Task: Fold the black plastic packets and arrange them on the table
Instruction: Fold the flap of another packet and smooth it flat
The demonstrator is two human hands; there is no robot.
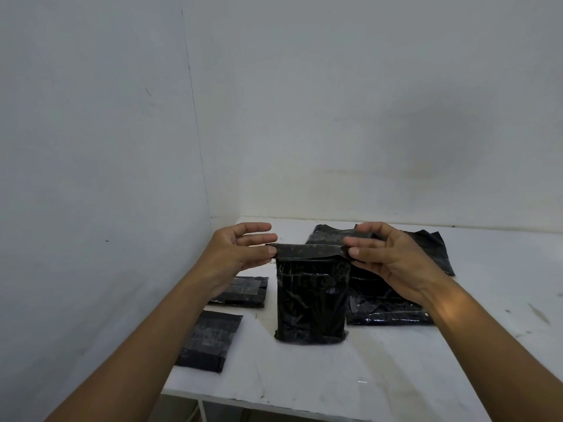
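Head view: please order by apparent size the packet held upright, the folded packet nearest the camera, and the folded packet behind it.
1. Held packet.
2. Nearest folded packet.
3. Folded packet behind it, unsure: farther away and partly hidden by the left arm.

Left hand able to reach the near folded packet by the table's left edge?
Likely yes, once freed: left hand pinches the upright packet; nothing lies on the near folded packet.

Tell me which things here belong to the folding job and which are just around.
Job: held packet, top edge pinched by left hand and right hand; near folded packet; far folded packet; unfolded pile; table.
Just around: walls.
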